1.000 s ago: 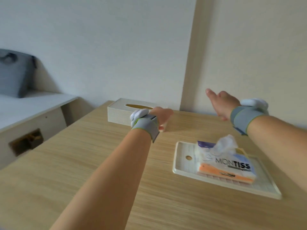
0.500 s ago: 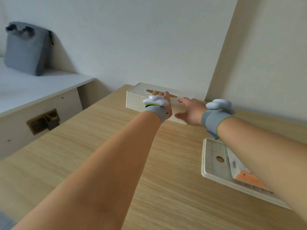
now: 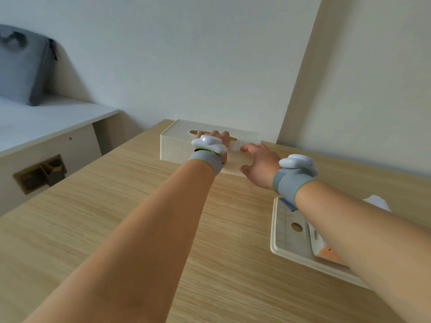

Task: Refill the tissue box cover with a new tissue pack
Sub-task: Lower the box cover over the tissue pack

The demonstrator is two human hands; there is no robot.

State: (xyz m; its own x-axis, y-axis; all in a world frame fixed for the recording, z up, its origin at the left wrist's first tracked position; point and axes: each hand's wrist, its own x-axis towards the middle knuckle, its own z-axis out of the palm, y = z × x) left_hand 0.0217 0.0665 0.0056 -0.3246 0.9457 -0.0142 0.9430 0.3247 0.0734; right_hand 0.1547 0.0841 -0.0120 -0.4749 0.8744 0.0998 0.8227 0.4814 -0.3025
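Both our hands have closed in: our left hand (image 3: pixel 218 145) now lies atop the cream woven tissue box cover (image 3: pixel 177 146), far on the wooden table (image 3: pixel 98 206), long axis left-right, slot up; our right hand (image 3: pixel 261 166) spreads wide beside it; the orange tissue pack (image 3: pixel 326 252) stays near right on the cream tray (image 3: pixel 286 231).

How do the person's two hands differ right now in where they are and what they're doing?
The left hand lies on top of the tissue box cover, over its slot; the right hand is at the cover's right end, fingers spread, contact unclear. The left arm crosses bare table; the right arm passes over the base tray holding the tissue pack. Both wear grey wristbands with white devices.
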